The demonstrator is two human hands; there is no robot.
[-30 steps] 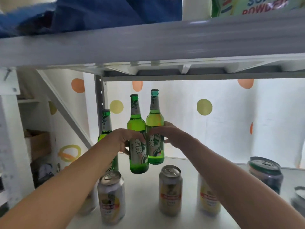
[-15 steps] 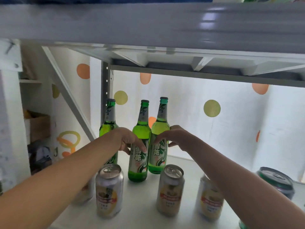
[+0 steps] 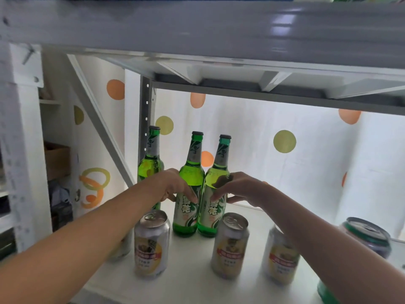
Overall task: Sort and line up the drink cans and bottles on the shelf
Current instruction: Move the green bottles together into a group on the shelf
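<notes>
Three green glass bottles point(image 3: 191, 189) are stood upright at the white shelf point(image 3: 192, 268) rear. The middle one is grasped by the left hand point(image 3: 173, 185), the right one by the right hand point(image 3: 236, 189). Silver cans point(image 3: 151, 242) in front appear roughly rowed; alignment remains, by judgement.

Right forearm point(image 3: 317, 244) hides part of one can point(image 3: 281, 263).

"雪花" on both front green bottles' point(image 3: 189, 194) labels
</notes>
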